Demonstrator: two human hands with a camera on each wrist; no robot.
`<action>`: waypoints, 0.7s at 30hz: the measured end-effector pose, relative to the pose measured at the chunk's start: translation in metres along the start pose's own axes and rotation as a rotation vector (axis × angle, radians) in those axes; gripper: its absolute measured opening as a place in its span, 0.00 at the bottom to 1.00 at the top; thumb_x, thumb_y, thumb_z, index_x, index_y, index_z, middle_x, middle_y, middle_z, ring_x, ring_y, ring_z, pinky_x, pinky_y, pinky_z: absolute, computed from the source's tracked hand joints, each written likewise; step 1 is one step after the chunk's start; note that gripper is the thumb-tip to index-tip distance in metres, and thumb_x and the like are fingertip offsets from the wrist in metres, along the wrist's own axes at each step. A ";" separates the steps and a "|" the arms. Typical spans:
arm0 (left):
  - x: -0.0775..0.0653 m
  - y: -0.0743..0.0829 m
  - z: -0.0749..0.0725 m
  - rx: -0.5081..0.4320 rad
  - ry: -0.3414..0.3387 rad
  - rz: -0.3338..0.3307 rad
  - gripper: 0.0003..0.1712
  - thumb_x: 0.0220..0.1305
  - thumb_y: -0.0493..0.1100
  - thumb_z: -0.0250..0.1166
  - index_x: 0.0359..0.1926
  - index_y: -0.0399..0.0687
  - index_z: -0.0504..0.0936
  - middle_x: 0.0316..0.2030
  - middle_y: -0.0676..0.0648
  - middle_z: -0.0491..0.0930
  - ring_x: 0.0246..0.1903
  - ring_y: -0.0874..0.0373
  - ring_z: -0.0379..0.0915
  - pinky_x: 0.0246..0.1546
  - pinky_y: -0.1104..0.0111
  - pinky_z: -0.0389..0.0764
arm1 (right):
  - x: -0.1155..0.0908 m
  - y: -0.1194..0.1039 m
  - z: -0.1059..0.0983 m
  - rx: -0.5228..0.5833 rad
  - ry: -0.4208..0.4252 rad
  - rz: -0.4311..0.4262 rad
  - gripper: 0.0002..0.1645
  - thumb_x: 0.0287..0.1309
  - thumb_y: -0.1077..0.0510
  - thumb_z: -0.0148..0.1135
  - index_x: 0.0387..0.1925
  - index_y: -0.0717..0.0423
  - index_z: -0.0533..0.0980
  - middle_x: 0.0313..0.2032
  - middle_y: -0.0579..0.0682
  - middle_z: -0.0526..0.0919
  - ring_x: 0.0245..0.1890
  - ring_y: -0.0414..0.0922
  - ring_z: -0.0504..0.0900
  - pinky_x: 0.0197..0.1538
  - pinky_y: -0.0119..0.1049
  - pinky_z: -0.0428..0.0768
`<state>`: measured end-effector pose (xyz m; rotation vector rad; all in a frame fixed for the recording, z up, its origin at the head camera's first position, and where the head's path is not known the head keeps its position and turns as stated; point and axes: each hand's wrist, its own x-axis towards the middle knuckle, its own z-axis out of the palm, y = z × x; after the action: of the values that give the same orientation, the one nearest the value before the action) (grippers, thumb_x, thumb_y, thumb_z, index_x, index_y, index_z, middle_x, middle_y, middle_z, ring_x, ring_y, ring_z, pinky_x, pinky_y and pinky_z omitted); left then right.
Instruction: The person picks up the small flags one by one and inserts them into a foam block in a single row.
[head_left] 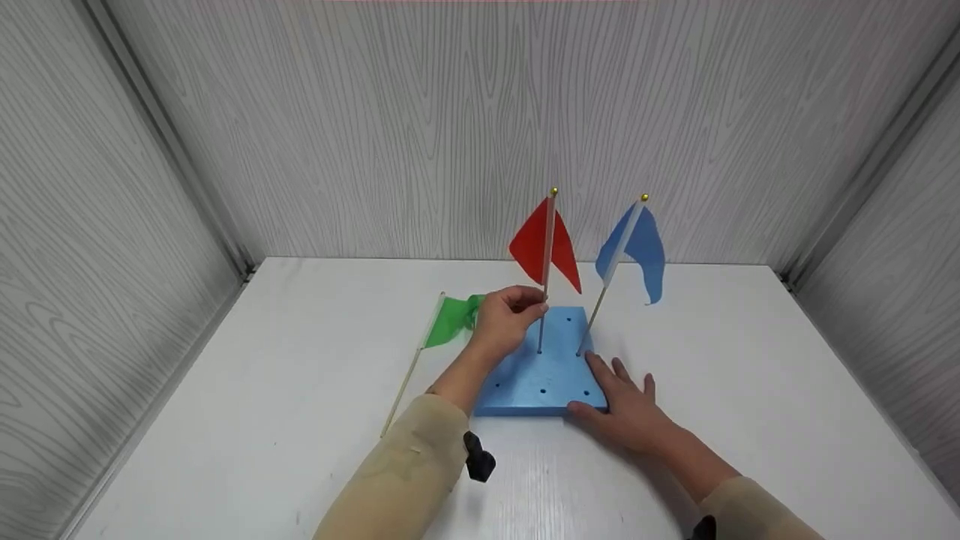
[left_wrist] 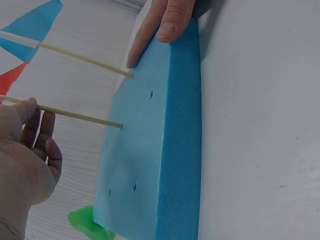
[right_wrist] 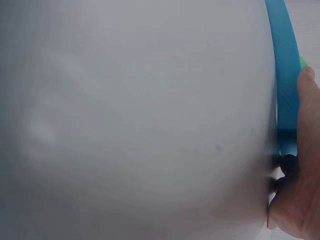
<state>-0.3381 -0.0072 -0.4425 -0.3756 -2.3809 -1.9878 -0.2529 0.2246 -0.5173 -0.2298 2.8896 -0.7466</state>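
A blue foam board with several small holes lies on the table. Between thumb and fingers, my left hand pinches the stick of the red flag, whose lower end is in a middle hole of the board. To its right, the blue flag leans rightward with its stick in another hole. My right hand rests against the board's near right corner, fingers extended and thumb at the front edge. The left wrist view shows the red flag's stick at the hole, with the left hand around it higher up.
A green flag lies on the white table left of the board, its cloth partly behind the left hand. Wood-grain panels enclose the table at the back and both sides.
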 end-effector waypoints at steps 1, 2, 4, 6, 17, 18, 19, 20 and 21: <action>0.000 0.000 0.000 -0.001 -0.003 0.000 0.10 0.73 0.39 0.70 0.53 0.50 0.89 0.44 0.53 0.86 0.47 0.56 0.82 0.51 0.67 0.85 | 0.000 0.000 0.000 -0.002 0.001 0.001 0.64 0.63 0.17 0.54 0.87 0.45 0.47 0.82 0.58 0.55 0.83 0.64 0.40 0.73 0.75 0.25; 0.000 -0.001 0.001 -0.003 -0.006 -0.001 0.10 0.73 0.39 0.70 0.53 0.51 0.89 0.44 0.53 0.86 0.47 0.56 0.82 0.51 0.67 0.85 | 0.000 0.000 0.000 -0.003 0.002 0.001 0.64 0.63 0.17 0.54 0.87 0.44 0.47 0.82 0.58 0.55 0.83 0.64 0.40 0.73 0.75 0.25; 0.000 -0.001 0.001 -0.007 -0.009 -0.005 0.09 0.73 0.39 0.70 0.51 0.53 0.89 0.44 0.53 0.86 0.47 0.56 0.82 0.51 0.67 0.85 | 0.001 0.001 0.000 -0.005 0.004 0.002 0.65 0.62 0.16 0.53 0.87 0.44 0.47 0.82 0.58 0.55 0.83 0.64 0.40 0.73 0.75 0.25; -0.001 -0.002 0.002 -0.010 -0.013 -0.013 0.09 0.73 0.40 0.70 0.51 0.54 0.89 0.44 0.53 0.86 0.47 0.56 0.82 0.51 0.67 0.85 | 0.001 0.002 0.000 -0.005 0.006 0.002 0.65 0.62 0.16 0.53 0.87 0.43 0.46 0.82 0.58 0.55 0.83 0.64 0.40 0.73 0.75 0.25; -0.003 -0.006 0.006 0.019 -0.029 -0.048 0.12 0.73 0.40 0.70 0.55 0.48 0.89 0.45 0.52 0.86 0.47 0.56 0.82 0.51 0.67 0.85 | -0.002 0.003 0.000 -0.013 0.015 -0.005 0.64 0.62 0.16 0.53 0.87 0.43 0.47 0.82 0.59 0.56 0.83 0.64 0.41 0.73 0.75 0.27; -0.003 -0.006 0.006 0.023 -0.031 -0.048 0.12 0.73 0.40 0.70 0.55 0.49 0.89 0.45 0.52 0.86 0.47 0.56 0.82 0.51 0.67 0.85 | -0.002 0.003 -0.001 -0.015 0.015 -0.006 0.64 0.62 0.16 0.53 0.87 0.43 0.46 0.82 0.59 0.56 0.83 0.64 0.41 0.73 0.75 0.27; -0.003 -0.005 0.007 0.025 -0.033 -0.048 0.12 0.74 0.40 0.69 0.55 0.49 0.89 0.45 0.52 0.87 0.47 0.56 0.82 0.52 0.67 0.85 | -0.002 0.003 -0.001 -0.016 0.014 -0.005 0.64 0.62 0.16 0.52 0.87 0.43 0.46 0.82 0.59 0.55 0.83 0.64 0.41 0.73 0.75 0.27; -0.003 -0.005 0.007 0.031 -0.035 -0.048 0.12 0.74 0.40 0.69 0.55 0.49 0.89 0.45 0.52 0.87 0.47 0.56 0.82 0.52 0.67 0.85 | -0.002 0.003 -0.001 -0.017 0.014 -0.006 0.64 0.63 0.16 0.52 0.87 0.43 0.46 0.82 0.58 0.55 0.83 0.64 0.41 0.73 0.75 0.27; -0.003 -0.005 0.008 0.036 -0.039 -0.047 0.12 0.74 0.40 0.69 0.55 0.50 0.89 0.45 0.53 0.87 0.47 0.56 0.82 0.52 0.67 0.85 | -0.003 0.003 -0.001 -0.017 0.013 -0.006 0.64 0.63 0.16 0.52 0.87 0.43 0.46 0.82 0.58 0.55 0.83 0.64 0.41 0.73 0.75 0.27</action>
<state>-0.3353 -0.0007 -0.4493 -0.3644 -2.4681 -1.9714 -0.2508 0.2282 -0.5174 -0.2369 2.9101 -0.7269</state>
